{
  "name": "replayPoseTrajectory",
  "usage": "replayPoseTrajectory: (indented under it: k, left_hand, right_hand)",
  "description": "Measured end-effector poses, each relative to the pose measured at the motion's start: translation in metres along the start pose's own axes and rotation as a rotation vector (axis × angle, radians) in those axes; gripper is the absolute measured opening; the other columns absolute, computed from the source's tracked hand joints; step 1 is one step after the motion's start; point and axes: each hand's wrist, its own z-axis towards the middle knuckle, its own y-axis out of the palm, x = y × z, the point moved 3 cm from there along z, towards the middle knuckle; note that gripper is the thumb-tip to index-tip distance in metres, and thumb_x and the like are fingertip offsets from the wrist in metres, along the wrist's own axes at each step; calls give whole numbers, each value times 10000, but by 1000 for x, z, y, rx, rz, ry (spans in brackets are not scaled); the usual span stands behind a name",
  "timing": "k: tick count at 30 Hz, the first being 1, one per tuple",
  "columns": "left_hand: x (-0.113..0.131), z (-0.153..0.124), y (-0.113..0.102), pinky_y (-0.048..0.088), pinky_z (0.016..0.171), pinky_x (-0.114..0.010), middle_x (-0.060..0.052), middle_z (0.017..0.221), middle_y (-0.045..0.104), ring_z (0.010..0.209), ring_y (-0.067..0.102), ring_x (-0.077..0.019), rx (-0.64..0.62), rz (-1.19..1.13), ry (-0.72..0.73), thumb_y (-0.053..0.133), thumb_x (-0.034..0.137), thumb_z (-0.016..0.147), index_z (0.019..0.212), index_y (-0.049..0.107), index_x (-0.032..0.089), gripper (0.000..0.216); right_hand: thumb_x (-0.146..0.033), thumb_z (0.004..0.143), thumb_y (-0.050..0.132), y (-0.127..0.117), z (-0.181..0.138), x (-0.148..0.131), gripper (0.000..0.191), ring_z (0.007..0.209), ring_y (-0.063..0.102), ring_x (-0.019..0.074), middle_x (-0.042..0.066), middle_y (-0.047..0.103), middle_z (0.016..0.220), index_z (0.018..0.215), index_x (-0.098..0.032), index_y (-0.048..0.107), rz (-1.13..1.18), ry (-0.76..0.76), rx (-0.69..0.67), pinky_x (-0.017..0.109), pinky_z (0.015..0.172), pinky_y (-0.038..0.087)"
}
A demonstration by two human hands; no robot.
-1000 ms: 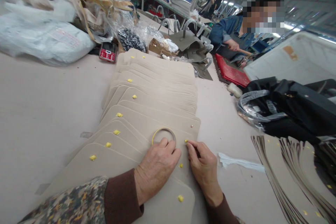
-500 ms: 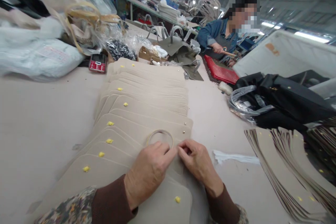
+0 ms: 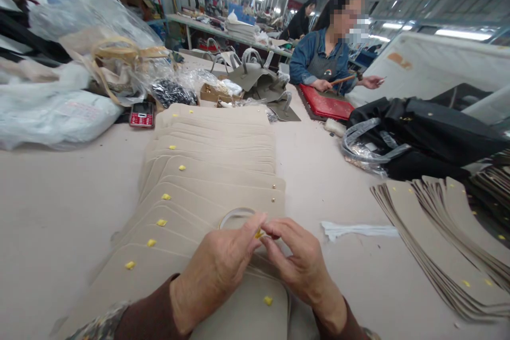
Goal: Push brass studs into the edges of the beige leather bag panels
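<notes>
Over a fanned stack of beige bag panels (image 3: 215,191), my two hands meet at the fingertips. My left hand (image 3: 219,260) is closed around a narrow roll of tape (image 3: 235,211), whose rim rises above the fingers. A small yellow bit of tape (image 3: 258,234) shows between the fingertips, and my right hand (image 3: 298,255) pinches at it. Yellow tape pieces (image 3: 166,196) sit along the panels' left edges, with another yellow piece (image 3: 268,300) on the panel below my hands. Two metal studs (image 3: 273,193) show on one panel's right side.
To the right lie a white strip (image 3: 358,230), more stacked panels (image 3: 422,223) and a black bag (image 3: 430,138). Behind stand a red phone (image 3: 142,115), plastic-wrapped goods (image 3: 59,111) and grey bag parts (image 3: 258,82). A co-worker (image 3: 322,58) works at a red board (image 3: 324,102).
My hands have turned and lifted slightly, and yellow tape now shows between the fingertips. The view has shifted a little. The co-worker's one hand has moved out to the side.
</notes>
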Motion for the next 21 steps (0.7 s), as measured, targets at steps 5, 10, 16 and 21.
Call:
replayPoseTrajectory:
  k: [5, 10, 16, 21]
  left_hand:
    - [1, -4, 5, 502, 552, -266, -42, 817, 705, 633, 670, -166, -31, 15, 22, 352, 228, 1006, 1276, 396, 136, 289]
    - [0, 0, 5, 413, 510, -262, 23, 717, 622, 607, 629, -151, -190, -79, -96, 394, 157, 973, 945, 479, 206, 103]
    - [5, 9, 3, 340, 488, -280, 29, 643, 521, 543, 528, -151, -169, -22, -57, 371, 83, 924, 805, 458, 212, 196]
    - [11, 16, 5, 356, 532, -278, 26, 676, 508, 577, 494, -149, -79, -30, 72, 367, 79, 938, 836, 466, 202, 188]
  right_hand:
    - [-65, 861, 509, 7, -3, 0, 150, 688, 597, 155, 35, 649, 731, 855, -180, 605, -92, -73, 0, 262, 643, 470]
    - [-61, 844, 491, 11, -11, 0, 157, 599, 569, 138, 24, 620, 659, 804, -176, 590, -241, -105, 128, 235, 574, 438]
    - [-140, 813, 545, 14, -13, 5, 122, 515, 556, 117, -2, 608, 588, 732, -177, 629, -26, 248, 168, 215, 517, 433]
    - [-392, 742, 681, 6, -18, 39, 255, 386, 523, 107, -25, 584, 475, 658, -164, 605, 482, 821, 217, 206, 410, 417]
